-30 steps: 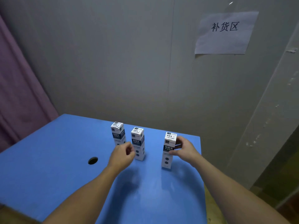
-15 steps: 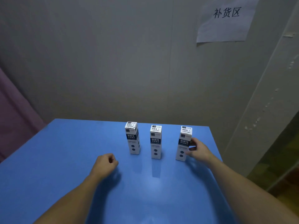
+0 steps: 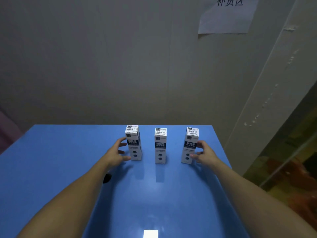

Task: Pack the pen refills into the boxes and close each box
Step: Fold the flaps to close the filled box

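Three closed boxes stand upright in a row on the blue table (image 3: 68, 160). The left hand (image 3: 116, 152) spreads its fingers wide just beside the left box (image 3: 133, 143), thumb near its base. The right hand (image 3: 204, 152) holds the right box (image 3: 190, 145) between thumb and fingers; the middle box (image 3: 160, 146) stands apart between both hands.

Just one head cam here, wide-angle, looking forward and down over the blue table (image 3: 51, 169) toward the grey wall (image 3: 103, 57). Both forearms come in from the bottom corners, so it's close in.
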The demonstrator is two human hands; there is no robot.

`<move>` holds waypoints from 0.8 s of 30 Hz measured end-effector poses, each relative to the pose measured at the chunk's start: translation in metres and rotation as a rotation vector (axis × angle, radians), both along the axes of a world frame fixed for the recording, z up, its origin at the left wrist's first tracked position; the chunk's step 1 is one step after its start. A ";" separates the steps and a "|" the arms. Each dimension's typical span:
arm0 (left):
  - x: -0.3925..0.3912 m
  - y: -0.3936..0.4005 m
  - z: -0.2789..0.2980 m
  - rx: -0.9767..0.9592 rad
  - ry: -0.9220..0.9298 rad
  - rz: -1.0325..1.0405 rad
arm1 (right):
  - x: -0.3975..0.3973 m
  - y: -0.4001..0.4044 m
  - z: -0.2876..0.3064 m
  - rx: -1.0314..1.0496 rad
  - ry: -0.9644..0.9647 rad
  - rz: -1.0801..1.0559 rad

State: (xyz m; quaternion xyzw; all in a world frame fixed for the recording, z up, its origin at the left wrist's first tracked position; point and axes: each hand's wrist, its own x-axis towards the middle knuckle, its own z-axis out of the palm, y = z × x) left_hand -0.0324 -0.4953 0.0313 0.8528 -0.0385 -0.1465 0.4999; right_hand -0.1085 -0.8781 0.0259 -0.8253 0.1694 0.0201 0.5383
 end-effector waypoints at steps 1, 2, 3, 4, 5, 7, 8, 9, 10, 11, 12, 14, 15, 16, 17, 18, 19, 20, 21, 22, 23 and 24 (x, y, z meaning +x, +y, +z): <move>0.002 -0.002 -0.001 -0.004 -0.006 -0.011 | 0.003 0.002 -0.001 -0.001 -0.009 0.009; 0.004 -0.005 -0.002 -0.012 -0.010 -0.015 | 0.005 0.004 -0.003 -0.006 -0.013 0.016; 0.005 -0.006 -0.003 -0.023 -0.016 -0.017 | 0.007 0.007 -0.003 -0.006 -0.014 0.019; 0.006 -0.008 -0.005 -0.032 -0.018 -0.016 | 0.010 0.009 -0.004 0.002 -0.015 0.022; 0.007 -0.011 -0.006 -0.048 -0.018 -0.012 | 0.012 0.012 -0.005 0.011 -0.013 0.024; 0.008 -0.018 -0.006 -0.070 -0.025 0.002 | 0.016 0.018 -0.005 0.030 -0.009 0.048; 0.008 -0.021 -0.007 -0.077 -0.029 0.005 | 0.018 0.022 -0.006 0.038 -0.007 0.064; 0.007 -0.026 -0.007 -0.087 -0.031 0.002 | 0.021 0.027 -0.006 0.042 -0.003 0.083; 0.006 -0.030 -0.008 -0.095 -0.033 -0.004 | 0.023 0.031 -0.006 0.042 0.000 0.100; 0.005 -0.036 -0.009 -0.107 -0.036 -0.011 | 0.025 0.035 -0.006 0.043 0.001 0.117; 0.003 -0.041 -0.010 -0.112 -0.040 -0.015 | 0.027 0.039 -0.007 0.049 0.001 0.131; 0.000 -0.052 -0.012 -0.111 -0.048 -0.015 | 0.029 0.046 -0.007 0.063 0.005 0.154; 0.000 -0.057 -0.012 -0.118 -0.052 -0.015 | 0.030 0.049 -0.007 0.066 0.006 0.161; 0.000 -0.061 -0.012 -0.123 -0.049 -0.016 | 0.031 0.051 -0.005 0.071 0.008 0.166; 0.000 -0.065 -0.012 -0.125 -0.046 -0.022 | 0.032 0.053 -0.005 0.079 0.008 0.170; 0.001 -0.067 -0.011 -0.122 -0.043 -0.028 | 0.033 0.054 -0.004 0.087 0.008 0.174; 0.003 -0.069 -0.011 -0.122 -0.041 -0.036 | 0.033 0.055 -0.004 0.092 0.007 0.181; 0.003 -0.071 -0.011 -0.123 -0.039 -0.042 | 0.033 0.057 -0.003 0.091 0.010 0.186; 0.004 -0.072 -0.012 -0.122 -0.035 -0.044 | 0.033 0.058 -0.002 0.087 0.013 0.189; 0.004 -0.073 -0.012 -0.119 -0.034 -0.045 | 0.033 0.059 -0.002 0.088 0.012 0.191; 0.005 -0.073 -0.012 -0.117 -0.033 -0.046 | 0.033 0.059 -0.002 0.090 0.010 0.191; 0.004 -0.072 -0.013 -0.116 -0.031 -0.049 | 0.032 0.060 -0.002 0.096 0.008 0.189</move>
